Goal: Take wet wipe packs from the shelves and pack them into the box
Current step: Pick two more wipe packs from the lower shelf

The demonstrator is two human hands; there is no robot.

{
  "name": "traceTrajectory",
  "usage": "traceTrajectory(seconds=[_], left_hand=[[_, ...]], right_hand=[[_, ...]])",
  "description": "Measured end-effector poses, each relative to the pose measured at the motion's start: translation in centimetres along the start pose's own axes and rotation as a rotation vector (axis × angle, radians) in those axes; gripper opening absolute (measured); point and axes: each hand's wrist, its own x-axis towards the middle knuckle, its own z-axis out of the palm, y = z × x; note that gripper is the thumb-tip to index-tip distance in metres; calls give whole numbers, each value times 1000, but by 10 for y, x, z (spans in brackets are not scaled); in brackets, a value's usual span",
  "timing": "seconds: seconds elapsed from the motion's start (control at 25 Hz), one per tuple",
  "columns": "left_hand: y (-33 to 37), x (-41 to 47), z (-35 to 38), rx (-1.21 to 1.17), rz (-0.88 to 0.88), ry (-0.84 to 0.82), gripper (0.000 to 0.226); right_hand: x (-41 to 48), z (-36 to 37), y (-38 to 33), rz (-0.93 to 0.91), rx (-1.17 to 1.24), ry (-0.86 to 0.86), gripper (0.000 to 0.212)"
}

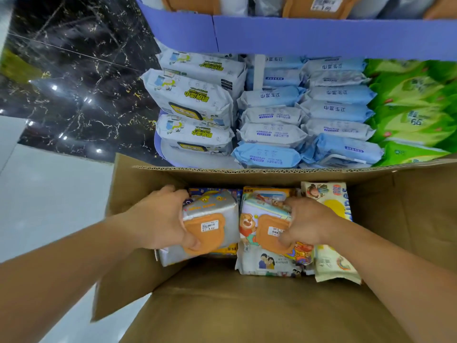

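One cardboard box [247, 174]. On top inside it lie two packs with orange lids, a grey pack [222, 206] and a bear pack [247, 224], one in each of two grips: left grip [158, 219], right grip [309, 221]. At least four more packs show under and beside them along the box's far wall; the rest are hidden. Below the one purple shelf edge [321, 35] are at least three white packs [195, 95] with yellow lettering and about thirteen blue packs [336, 110] in two stacks. The green packs [408, 95] are too blurred to count.
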Motion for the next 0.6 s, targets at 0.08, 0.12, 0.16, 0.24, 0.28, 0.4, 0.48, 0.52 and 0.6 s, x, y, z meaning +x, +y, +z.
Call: traceTrajectory(seconds=[0.08, 0.12, 0.16, 0.24, 0.28, 0.4, 0.48, 0.52, 0.6], left_hand=[[4, -29, -30, -86, -12, 24, 74], [9, -47, -49, -118, -15, 26, 71], [15, -65, -70, -150, -10, 27, 68], [34, -108, -123, -172, 26, 22, 63], [47, -132, -153, -172, 50, 27, 63], [91, -201, -242, -172, 114, 72, 62], [118, -236, -287, -217, 150, 107, 58], [136, -254, -309, -240, 178, 139, 58], [177, -288, -348, -257, 237, 210, 62]], right_hand=[[-45, -30, 3, 44, 294, -33, 74], [-74, -50, 3, 56, 404, -48, 74], [-103, -71, 2, 49, 487, -60, 75], [-173, -121, -5, 30, 608, -83, 70], [-207, -147, -11, 21, 651, -84, 65], [-318, -223, -32, -3, 726, 31, 59], [-376, -262, -46, -45, 759, 109, 56], [-408, -283, -50, -63, 770, 152, 54], [-465, -317, -54, -89, 794, 239, 53]])
